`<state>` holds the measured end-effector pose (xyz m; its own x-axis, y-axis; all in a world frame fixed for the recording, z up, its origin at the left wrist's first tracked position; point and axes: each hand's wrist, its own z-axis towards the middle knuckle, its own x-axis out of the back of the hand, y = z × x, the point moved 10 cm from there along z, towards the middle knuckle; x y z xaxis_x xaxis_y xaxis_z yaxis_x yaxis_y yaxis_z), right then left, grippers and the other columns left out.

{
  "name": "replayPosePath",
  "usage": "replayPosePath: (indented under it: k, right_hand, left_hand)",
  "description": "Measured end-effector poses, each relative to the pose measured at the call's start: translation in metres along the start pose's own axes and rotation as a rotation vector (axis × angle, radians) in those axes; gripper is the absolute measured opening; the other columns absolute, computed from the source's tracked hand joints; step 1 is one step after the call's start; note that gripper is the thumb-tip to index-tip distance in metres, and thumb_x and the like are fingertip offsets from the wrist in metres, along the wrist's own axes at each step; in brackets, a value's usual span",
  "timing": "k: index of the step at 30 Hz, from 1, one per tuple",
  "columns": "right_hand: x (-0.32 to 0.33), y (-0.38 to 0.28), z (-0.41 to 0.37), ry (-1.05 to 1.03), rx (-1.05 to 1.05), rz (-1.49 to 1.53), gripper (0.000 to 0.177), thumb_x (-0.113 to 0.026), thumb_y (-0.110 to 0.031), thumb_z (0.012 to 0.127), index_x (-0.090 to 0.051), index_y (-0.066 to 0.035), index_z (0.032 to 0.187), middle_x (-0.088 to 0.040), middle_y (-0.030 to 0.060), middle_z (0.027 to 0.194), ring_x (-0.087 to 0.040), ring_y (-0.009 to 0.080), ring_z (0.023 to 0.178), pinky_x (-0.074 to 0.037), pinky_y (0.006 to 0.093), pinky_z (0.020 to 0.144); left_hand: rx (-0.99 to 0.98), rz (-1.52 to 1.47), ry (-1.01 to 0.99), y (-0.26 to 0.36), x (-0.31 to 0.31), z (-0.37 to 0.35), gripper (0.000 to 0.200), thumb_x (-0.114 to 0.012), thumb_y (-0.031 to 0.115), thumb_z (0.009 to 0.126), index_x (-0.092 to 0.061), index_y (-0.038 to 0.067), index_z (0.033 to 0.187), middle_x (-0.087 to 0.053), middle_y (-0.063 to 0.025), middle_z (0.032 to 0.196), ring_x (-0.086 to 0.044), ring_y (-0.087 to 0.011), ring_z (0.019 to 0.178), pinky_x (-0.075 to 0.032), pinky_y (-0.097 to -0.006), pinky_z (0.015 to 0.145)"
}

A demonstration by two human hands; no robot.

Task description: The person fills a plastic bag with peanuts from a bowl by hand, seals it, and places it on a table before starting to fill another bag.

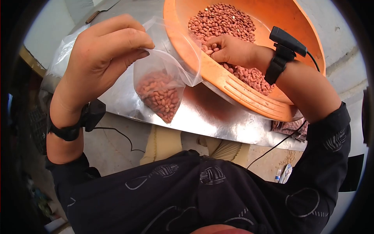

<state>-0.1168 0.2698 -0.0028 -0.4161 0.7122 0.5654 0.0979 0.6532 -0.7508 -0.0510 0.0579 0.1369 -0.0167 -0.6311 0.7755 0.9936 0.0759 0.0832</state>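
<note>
Single view, head-mounted. The camera is sitting on my head, facing forward and tilting steeply down over my chest. It is running close: my left hand [103,50] with the bag [159,93] and my right hand [230,48] in the orange basin [241,93] are filling the upper half, and my dark shirt [202,195] the lower. The fisheye lens is curving the desk [202,115] and blacking out the corners.

The left hand [102,54] pinches a clear bag [161,87] of peanuts; the right hand [230,50] digs into the orange basin [249,97].
</note>
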Motion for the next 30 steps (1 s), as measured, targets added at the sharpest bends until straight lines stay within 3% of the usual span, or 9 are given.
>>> replayPosePath:
  k: [1,4,10,12,13,17,24,27,30]
  right_hand:
    - [0.002,0.001,-0.002,-0.032,-0.06,-0.07,0.013,-0.058,-0.005,0.084,-0.063,-0.006,0.096,-0.051,-0.0063,0.07,-0.049,0.0023,0.058,-0.04,0.0194,0.047]
    - [0.025,-0.004,0.004,0.065,0.057,-0.207,0.011,-0.059,-0.006,0.084,-0.064,-0.006,0.094,-0.05,-0.0064,0.069,-0.047,0.0032,0.056,-0.037,0.0195,0.045]
    - [0.054,-0.048,-0.023,0.182,0.084,-0.123,0.007,-0.06,-0.009,0.087,-0.062,-0.006,0.093,-0.047,-0.0065,0.063,-0.04,0.0019,0.049,-0.031,0.0197,0.041]
    - [0.05,-0.082,-0.032,0.208,0.162,-0.106,0.009,-0.06,-0.01,0.088,-0.062,-0.006,0.096,-0.047,-0.0065,0.063,-0.039,0.002,0.048,-0.031,0.0196,0.04]
    - [0.046,-0.1,-0.033,0.174,0.202,-0.178,0.018,-0.063,-0.015,0.088,-0.062,-0.007,0.104,-0.054,-0.0041,0.072,-0.05,0.0034,0.056,-0.042,0.0206,0.047]
    - [0.0,-0.154,-0.033,0.019,0.248,-0.035,0.011,-0.063,-0.012,0.088,-0.064,-0.003,0.094,-0.056,0.0014,0.069,-0.052,0.0102,0.055,-0.042,0.0232,0.048]
    - [-0.044,-0.159,-0.005,-0.053,0.274,-0.04,0.02,-0.068,-0.02,0.088,-0.065,-0.002,0.096,-0.054,-0.0001,0.066,-0.048,0.0087,0.054,-0.038,0.0219,0.047]
    - [-0.045,-0.155,0.002,0.003,0.279,-0.003,0.022,-0.068,-0.02,0.088,-0.065,0.0,0.096,-0.055,0.0012,0.067,-0.05,0.0095,0.055,-0.04,0.0232,0.048]
    - [-0.049,-0.154,0.002,0.033,0.256,-0.023,0.025,-0.068,-0.02,0.088,-0.064,0.002,0.099,-0.059,0.0039,0.072,-0.053,0.0114,0.059,-0.044,0.0251,0.051]
  left_hand:
    - [-0.013,-0.002,0.004,0.002,0.001,0.0,0.019,-0.065,-0.009,0.077,-0.062,-0.001,0.094,-0.059,-0.01,0.087,-0.058,-0.0215,0.073,-0.046,-0.028,0.062]
    - [-0.042,-0.01,0.022,0.004,0.003,-0.001,0.019,-0.066,-0.009,0.077,-0.062,-0.001,0.094,-0.06,-0.0093,0.087,-0.058,-0.0206,0.073,-0.046,-0.0281,0.062]
    - [-0.078,-0.005,0.044,0.005,0.002,0.0,0.018,-0.067,-0.007,0.078,-0.063,0.0,0.094,-0.06,-0.0088,0.086,-0.059,-0.0209,0.072,-0.047,-0.0282,0.062]
    - [-0.075,0.007,0.047,0.005,0.001,0.0,0.017,-0.067,-0.007,0.078,-0.063,0.0,0.093,-0.06,-0.0087,0.086,-0.059,-0.0213,0.072,-0.047,-0.0283,0.062]
    - [-0.067,0.004,0.044,0.006,0.002,0.001,0.017,-0.067,-0.006,0.079,-0.062,0.0,0.093,-0.06,-0.0086,0.086,-0.06,-0.0214,0.072,-0.047,-0.0285,0.062]
    - [-0.053,0.009,0.05,0.006,0.003,0.003,0.015,-0.067,-0.005,0.079,-0.062,0.001,0.092,-0.061,-0.0083,0.086,-0.06,-0.0218,0.072,-0.047,-0.0293,0.062]
    - [-0.08,0.057,0.061,0.012,0.008,-0.004,0.014,-0.067,-0.004,0.08,-0.063,0.001,0.093,-0.061,-0.0084,0.086,-0.06,-0.022,0.073,-0.047,-0.0295,0.064]
    - [-0.096,0.032,0.124,0.009,0.017,-0.004,0.009,-0.071,0.005,0.078,-0.065,0.004,0.085,-0.062,-0.0123,0.077,-0.062,-0.0311,0.069,-0.049,-0.0352,0.059]
    - [-0.049,0.05,0.112,0.005,0.016,-0.005,0.009,-0.071,0.004,0.078,-0.066,0.004,0.085,-0.062,-0.012,0.079,-0.062,-0.0312,0.07,-0.049,-0.0354,0.06]
